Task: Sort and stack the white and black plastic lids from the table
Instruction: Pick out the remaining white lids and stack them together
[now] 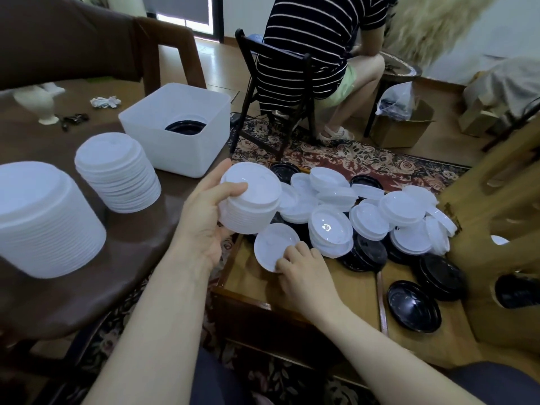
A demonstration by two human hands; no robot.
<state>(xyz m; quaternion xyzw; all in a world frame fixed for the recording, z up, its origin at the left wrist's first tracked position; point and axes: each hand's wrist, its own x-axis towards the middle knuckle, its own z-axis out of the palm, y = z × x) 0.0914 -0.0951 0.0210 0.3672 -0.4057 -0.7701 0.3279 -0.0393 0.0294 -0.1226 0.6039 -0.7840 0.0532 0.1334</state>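
Note:
My left hand (pixel 209 220) grips a short stack of white lids (pixel 251 197), held above the gap between the dark table and the low wooden table. Just below it, my right hand (pixel 304 264) pinches the near edge of a single white lid (pixel 273 244) lying on the low wooden table (pixel 344 290). A heap of loose white lids (pixel 365 211) mixed with black lids (pixel 368 255) spreads to the right. Two tall stacks of white lids (pixel 119 173) (pixel 43 217) stand on the dark table. A stack of black lids (pixel 187 127) sits inside a white bin (pixel 178 141).
Single black lids (pixel 413 305) (pixel 441 276) lie at the right of the low table. A person in a striped shirt sits on a black chair (pixel 274 92) beyond the bin. A wooden chair frame (pixel 496 229) stands at the right; a cardboard box (pixel 406 127) is on the floor.

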